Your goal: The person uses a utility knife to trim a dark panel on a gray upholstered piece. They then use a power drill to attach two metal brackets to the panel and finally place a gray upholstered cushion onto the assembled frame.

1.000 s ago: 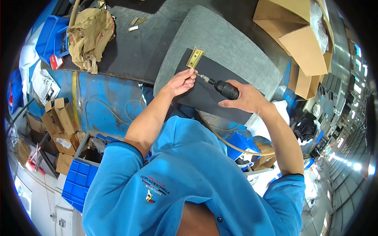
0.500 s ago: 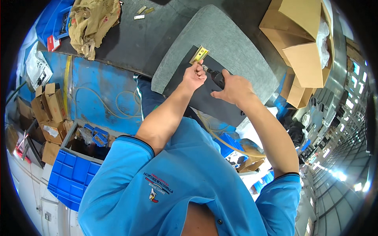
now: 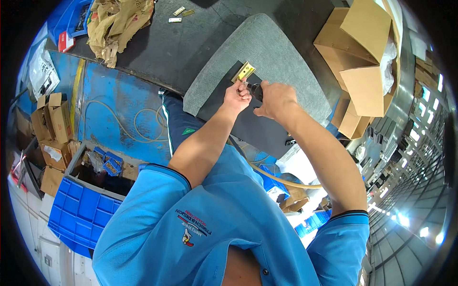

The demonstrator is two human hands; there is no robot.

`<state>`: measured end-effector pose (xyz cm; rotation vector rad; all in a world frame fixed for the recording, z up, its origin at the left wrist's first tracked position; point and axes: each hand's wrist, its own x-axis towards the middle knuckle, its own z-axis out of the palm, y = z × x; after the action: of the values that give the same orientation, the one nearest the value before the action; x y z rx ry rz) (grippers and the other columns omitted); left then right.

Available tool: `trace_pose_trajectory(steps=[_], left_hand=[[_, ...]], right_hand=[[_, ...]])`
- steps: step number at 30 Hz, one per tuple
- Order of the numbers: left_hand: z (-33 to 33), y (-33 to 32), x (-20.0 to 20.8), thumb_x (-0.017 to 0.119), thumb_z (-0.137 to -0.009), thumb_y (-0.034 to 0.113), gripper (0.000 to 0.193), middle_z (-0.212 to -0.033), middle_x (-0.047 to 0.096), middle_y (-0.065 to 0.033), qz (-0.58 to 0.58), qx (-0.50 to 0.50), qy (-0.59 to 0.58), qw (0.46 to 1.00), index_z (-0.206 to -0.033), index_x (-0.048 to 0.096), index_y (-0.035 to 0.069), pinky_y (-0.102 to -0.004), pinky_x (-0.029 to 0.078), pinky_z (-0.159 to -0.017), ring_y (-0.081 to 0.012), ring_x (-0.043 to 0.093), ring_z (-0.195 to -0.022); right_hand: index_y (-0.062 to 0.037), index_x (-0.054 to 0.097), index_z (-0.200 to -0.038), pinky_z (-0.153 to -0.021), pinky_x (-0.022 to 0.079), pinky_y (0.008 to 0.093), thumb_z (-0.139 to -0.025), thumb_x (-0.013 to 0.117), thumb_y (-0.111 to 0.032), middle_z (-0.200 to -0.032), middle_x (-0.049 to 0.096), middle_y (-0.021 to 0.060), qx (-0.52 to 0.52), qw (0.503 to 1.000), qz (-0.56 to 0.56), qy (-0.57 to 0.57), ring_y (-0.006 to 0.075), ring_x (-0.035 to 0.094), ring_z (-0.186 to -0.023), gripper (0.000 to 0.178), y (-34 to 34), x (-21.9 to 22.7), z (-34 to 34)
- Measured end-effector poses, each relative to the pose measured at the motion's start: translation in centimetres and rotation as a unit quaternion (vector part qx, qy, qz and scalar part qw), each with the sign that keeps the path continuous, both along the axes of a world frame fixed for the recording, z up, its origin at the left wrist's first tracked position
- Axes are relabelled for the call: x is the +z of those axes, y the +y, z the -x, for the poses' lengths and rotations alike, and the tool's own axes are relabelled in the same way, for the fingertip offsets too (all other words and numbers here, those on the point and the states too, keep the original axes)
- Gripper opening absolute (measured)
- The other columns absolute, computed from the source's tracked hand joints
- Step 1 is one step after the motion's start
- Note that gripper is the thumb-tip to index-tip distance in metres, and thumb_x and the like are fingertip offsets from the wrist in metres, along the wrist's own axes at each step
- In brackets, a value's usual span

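Observation:
A yellowish metal bracket [image 3: 246, 70] lies on the dark board [image 3: 262, 126] at the upper end of a grey fabric-covered cushion [image 3: 272, 47]. Just below the bracket, my left hand [image 3: 236, 97] is closed in a pinch; whatever sits between its fingertips is too small and too covered to name. My right hand [image 3: 278, 101] grips a dark power screwdriver [image 3: 257, 91], its front end pointing at the left fingers and the bracket. Most of the tool's body is hidden under the right hand.
Small metal plates [image 3: 175, 20] lie on the dark table [image 3: 167, 52], near crumpled brown paper [image 3: 117, 28]. An open carton [image 3: 355, 50] stands at the right. Lower left is a blue crate [image 3: 86, 205]; a beige hose [image 3: 281, 180] runs below the cushion.
My right hand has moved up and left with the screwdriver, closer to the left hand and the bracket. The left hand stays pinched beside the bracket. The whole view has shifted slightly.

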<state>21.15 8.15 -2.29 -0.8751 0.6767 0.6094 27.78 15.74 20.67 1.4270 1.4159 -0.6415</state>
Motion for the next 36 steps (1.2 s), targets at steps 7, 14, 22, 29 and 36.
trace_pose_trajectory(steps=[7,14,22,29,36], left_hand=[[2.6,-1.2,1.3,0.047,-0.105,0.042,0.036,-0.061,0.036,0.0079,-0.123,-0.083,-0.152,0.977,-0.089,0.056,0.012,-0.0205,0.025,-0.046,-0.005,0.033,-0.049],[3.1,-0.5,4.5,0.045,-0.103,0.049,0.044,-0.058,0.034,0.0101,-0.238,-0.127,-0.143,0.952,-0.072,0.046,0.017,-0.0178,0.029,-0.044,-0.0022,0.031,-0.048],[3.0,-0.6,4.3,0.046,-0.103,0.047,0.041,-0.058,0.036,0.009,-0.239,-0.108,-0.154,0.953,-0.076,0.049,0.016,-0.0182,0.032,-0.045,-0.0031,0.035,-0.05],[3.0,-0.7,4.1,0.046,-0.104,0.045,0.041,-0.059,0.037,0.0079,-0.232,-0.095,-0.152,0.956,-0.076,0.048,0.015,-0.0183,0.03,-0.046,-0.0038,0.035,-0.05],[3.9,0.0,3.8,0.045,-0.106,0.043,0.039,-0.063,0.041,0.007,-0.247,-0.222,-0.072,0.94,-0.085,0.053,0.011,-0.0237,0.036,-0.05,-0.0054,0.037,-0.054]], right_hand=[[-0.0081,0.062,-0.12,-0.084,0.058,0.0336,-0.07,0.083,-0.048,-0.111,0.073,0.008,-0.015,1.0,0.021,0.001,0.0236,0.071,-0.101,0.068,1.2,-0.4,0.3],[-0.0069,0.068,-0.115,-0.086,0.058,0.0339,-0.069,0.086,-0.044,-0.114,0.072,0.0078,0.002,1.0,-0.001,0.005,0.023,0.071,-0.104,0.062,1.0,-1.3,1.0],[-0.0028,0.067,-0.114,-0.085,0.058,0.0332,-0.069,0.085,-0.048,-0.112,0.072,0.0092,-0.017,1.0,0.006,-0.005,0.0237,0.071,-0.103,0.067,0.7,-2.0,0.9],[0.0024,0.061,-0.121,-0.085,0.059,0.0336,-0.068,0.086,-0.046,-0.111,0.072,0.0108,-0.031,0.999,0.006,-0.014,0.0231,0.071,-0.103,0.076,0.7,-2.7,1.1],[0.0007,0.052,-0.134,-0.084,0.058,0.0351,-0.065,0.084,-0.06,-0.118,0.069,0.0138,-0.054,0.997,0.041,-0.022,0.0262,0.071,-0.102,0.098,1.2,-1.1,1.3]])
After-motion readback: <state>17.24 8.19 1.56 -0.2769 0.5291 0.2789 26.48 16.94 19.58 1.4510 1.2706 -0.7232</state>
